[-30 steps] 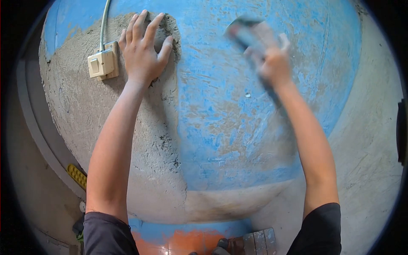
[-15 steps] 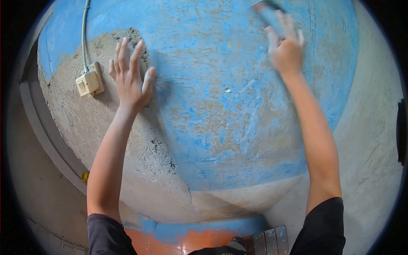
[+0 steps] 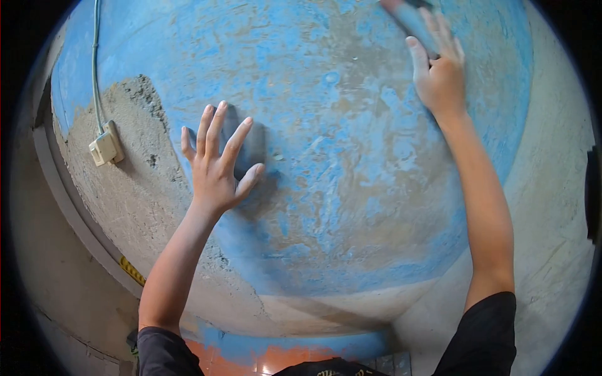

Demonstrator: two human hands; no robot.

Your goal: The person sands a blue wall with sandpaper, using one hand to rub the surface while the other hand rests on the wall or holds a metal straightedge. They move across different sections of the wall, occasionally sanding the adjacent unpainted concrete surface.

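Observation:
In the head view my right hand [image 3: 444, 84] is dusted pale and closes over a sanding block [image 3: 411, 26] at the upper right of the wall. The block is blurred, with a blue-grey back, a reddish end and a dark edge; its far side is hidden. My left hand [image 3: 214, 164] has its fingers spread and holds nothing. It is up against the blue wall [image 3: 301, 94], its shadow falling just to its right. The wall's paint is patchy, with grey-brown showing through.
Left of my left hand, rough bare plaster [image 3: 138, 207] borders the blue paint. A cream light switch [image 3: 105, 149] with a cable [image 3: 96, 69] is mounted there. A pale side wall [image 3: 552, 207] rises on the right. Below lies an orange tiled floor [image 3: 276, 360] with blue along its edge.
The view has shifted, so the switch appears lower and further left. My left hand has moved right, off the plaster edge onto blue paint. My right hand still holds the sanding block high up.

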